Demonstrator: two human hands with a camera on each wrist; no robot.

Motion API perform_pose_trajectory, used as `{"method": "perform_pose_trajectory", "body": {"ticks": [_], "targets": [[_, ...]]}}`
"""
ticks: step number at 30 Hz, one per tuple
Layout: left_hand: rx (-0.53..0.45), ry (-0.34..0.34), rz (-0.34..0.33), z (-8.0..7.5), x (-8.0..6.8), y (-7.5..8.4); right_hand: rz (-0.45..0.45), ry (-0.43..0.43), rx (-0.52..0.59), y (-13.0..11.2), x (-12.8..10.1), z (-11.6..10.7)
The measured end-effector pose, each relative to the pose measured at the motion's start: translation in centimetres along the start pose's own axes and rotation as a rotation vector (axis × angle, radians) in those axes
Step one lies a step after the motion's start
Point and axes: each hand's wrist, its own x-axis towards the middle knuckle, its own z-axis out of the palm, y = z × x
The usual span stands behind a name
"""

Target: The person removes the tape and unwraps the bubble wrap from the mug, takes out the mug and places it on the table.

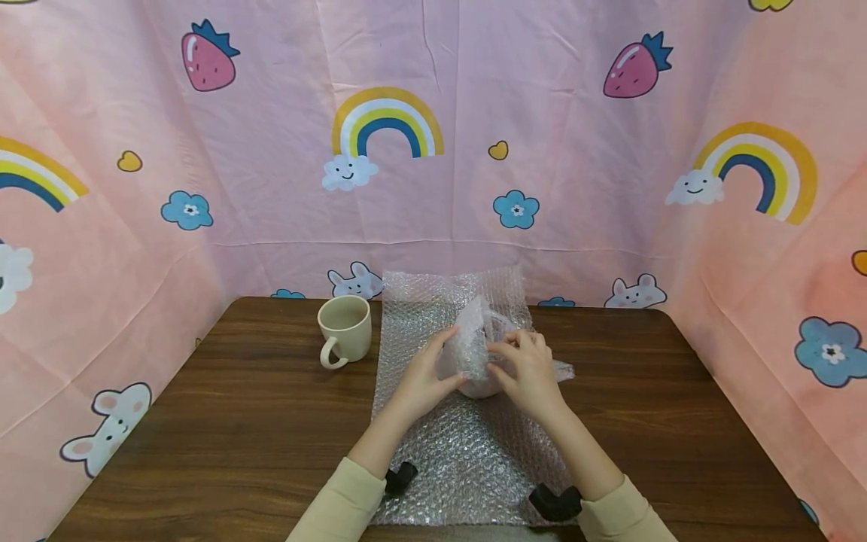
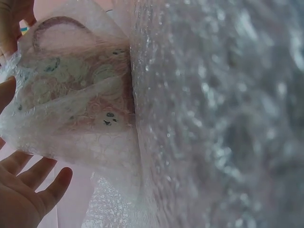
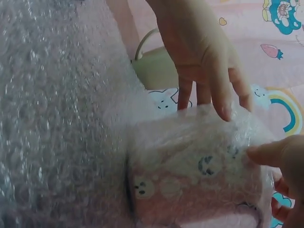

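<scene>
A pink mug with small printed faces is wrapped in bubble wrap, its pattern showing through the film. In the head view the bundle stands near the middle of a bubble wrap sheet. My left hand holds the bundle's left side, thumb in front and fingers around the side. Opposite it, my right hand pinches the wrap on the right side with thumb and fingers. The mug's handle shows through the film in the left wrist view.
A cream mug stands upright left of the sheet, its handle toward the front. The sheet runs across the dark wooden table and up against the printed pink curtain. Black wrist mounts sit by both cuffs.
</scene>
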Motion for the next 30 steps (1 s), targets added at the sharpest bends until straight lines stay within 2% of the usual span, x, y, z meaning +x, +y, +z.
{"method": "perform_pose_trajectory", "body": {"ticks": [12,30], "targets": [[0.001,0.018,0.033,0.2,-0.1,-0.21,0.051,0.047,0.134,-0.42,-0.13,0.23],[-0.005,0.012,0.033,0.14,-0.14,-0.14,0.041,-0.001,0.077,-0.97,-0.21,0.37]]}}
